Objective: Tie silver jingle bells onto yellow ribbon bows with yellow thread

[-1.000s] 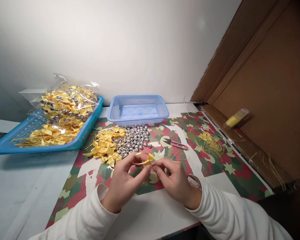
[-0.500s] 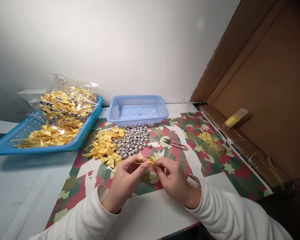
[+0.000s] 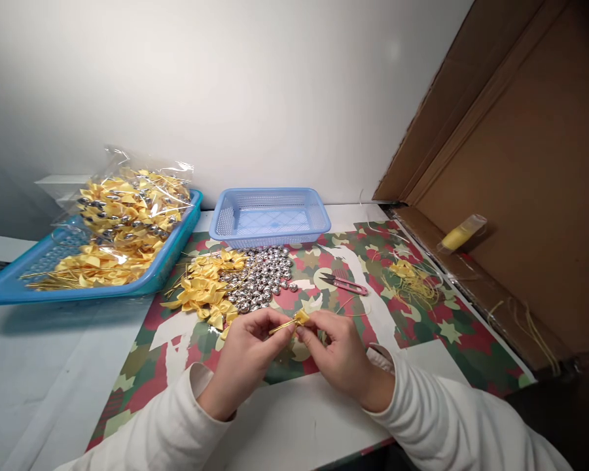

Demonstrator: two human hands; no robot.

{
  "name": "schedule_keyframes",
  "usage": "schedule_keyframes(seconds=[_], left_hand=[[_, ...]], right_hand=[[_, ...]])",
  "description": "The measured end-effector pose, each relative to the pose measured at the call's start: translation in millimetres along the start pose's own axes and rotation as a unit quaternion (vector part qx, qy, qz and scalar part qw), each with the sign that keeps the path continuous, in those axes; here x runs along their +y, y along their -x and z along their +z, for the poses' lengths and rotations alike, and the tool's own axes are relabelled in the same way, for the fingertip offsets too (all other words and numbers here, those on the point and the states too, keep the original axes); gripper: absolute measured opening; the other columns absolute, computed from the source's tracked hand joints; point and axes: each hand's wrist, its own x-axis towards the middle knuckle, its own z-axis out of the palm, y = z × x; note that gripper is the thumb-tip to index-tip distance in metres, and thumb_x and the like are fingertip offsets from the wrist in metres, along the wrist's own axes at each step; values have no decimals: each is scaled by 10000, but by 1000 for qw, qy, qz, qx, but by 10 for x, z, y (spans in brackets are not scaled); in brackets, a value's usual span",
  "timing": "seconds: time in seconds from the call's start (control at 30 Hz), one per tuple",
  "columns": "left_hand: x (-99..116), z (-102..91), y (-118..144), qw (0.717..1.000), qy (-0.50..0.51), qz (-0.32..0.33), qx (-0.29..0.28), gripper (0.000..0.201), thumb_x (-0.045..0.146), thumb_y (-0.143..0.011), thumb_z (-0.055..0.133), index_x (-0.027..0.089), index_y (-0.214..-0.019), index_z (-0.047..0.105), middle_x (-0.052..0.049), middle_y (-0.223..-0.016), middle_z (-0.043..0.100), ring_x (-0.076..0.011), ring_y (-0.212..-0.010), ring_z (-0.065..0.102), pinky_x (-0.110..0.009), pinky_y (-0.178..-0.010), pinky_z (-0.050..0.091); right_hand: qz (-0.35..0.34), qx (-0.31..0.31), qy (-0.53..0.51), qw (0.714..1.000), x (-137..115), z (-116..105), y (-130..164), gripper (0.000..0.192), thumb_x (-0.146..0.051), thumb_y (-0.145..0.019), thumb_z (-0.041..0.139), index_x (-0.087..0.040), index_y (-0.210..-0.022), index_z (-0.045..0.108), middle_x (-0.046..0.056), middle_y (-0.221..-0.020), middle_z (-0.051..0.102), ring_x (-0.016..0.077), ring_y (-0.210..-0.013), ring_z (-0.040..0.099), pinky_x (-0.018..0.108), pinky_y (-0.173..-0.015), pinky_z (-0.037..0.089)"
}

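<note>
Ribbon bow [image 3: 300, 318], small and yellow, sat pinched between my left hand [image 3: 248, 360] and my right hand [image 3: 341, 353], both clamped on it just above the counter [image 3: 304, 418], held close so I could work its gold wire. Loose bows [image 3: 206, 288] and silver bells [image 3: 262, 278] lay piled within easy reach, snips [image 3: 346, 283] to the right. I could read no writing anywhere

Both arms in long white knit sleeves w/ ribbed cuffs; hands [image 3: 294, 356] bare, no rings.
</note>
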Motion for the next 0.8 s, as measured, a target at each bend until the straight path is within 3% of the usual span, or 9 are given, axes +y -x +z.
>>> schedule_keyframes(seconds=[0.1,0.17,0.23,0.33,0.53,0.8], left_hand=[[-12,-41,-2,988,-117,96,41,184,326,-762,662,179,-653,653,-8,-573,613,-135,-526,523,-236,-505,424],[-15,-60,0,954,-222,190,67,172,285,-790,635,196,-643,641,2,-561,600,-133,-528,515,-239,-523,411],[-22,-68,2,913,-298,269,67,155,253,-805,621,209,-658,640,1,-585,614,-136,-549,534,-242,-552,420],[-48,-66,4,874,-351,331,50,129,219,-815,604,211,-692,639,-16,-635,642,-150,-595,580,-248,-588,449],[-78,-54,6,835,-393,382,49,124,178,-830,565,206,-720,617,-22,-650,645,-157,-606,592,-251,-583,459],[-65,-16,-19,847,-390,357,57,153,188,-822,588,198,-670,584,4,-608,608,-124,-537,548,-221,-515,409]], right_hand=[[-37,79,21,996,-35,-167,-88,92,-212,-843,570,-197,-839,660,37,-786,664,181,-767,586,322,-728,448],[-58,134,39,989,-50,-264,-147,140,-197,-860,538,-209,-852,677,53,-870,668,207,-874,588,376,-819,434],[-75,125,49,988,-53,-301,-182,133,-197,-853,563,-221,-849,694,54,-905,659,215,-908,576,391,-838,428],[-109,52,59,991,-38,-248,-184,103,-180,-784,667,-241,-851,716,39,-917,659,213,-905,553,384,-833,436],[-114,32,27,993,20,-104,-138,127,-118,-803,657,-230,-761,701,18,-828,639,177,-827,511,339,-765,427],[-109,9,12,994,34,-90,-140,131,-94,-853,571,-198,-800,631,35,-886,626,190,-919,510,347,-829,419]])
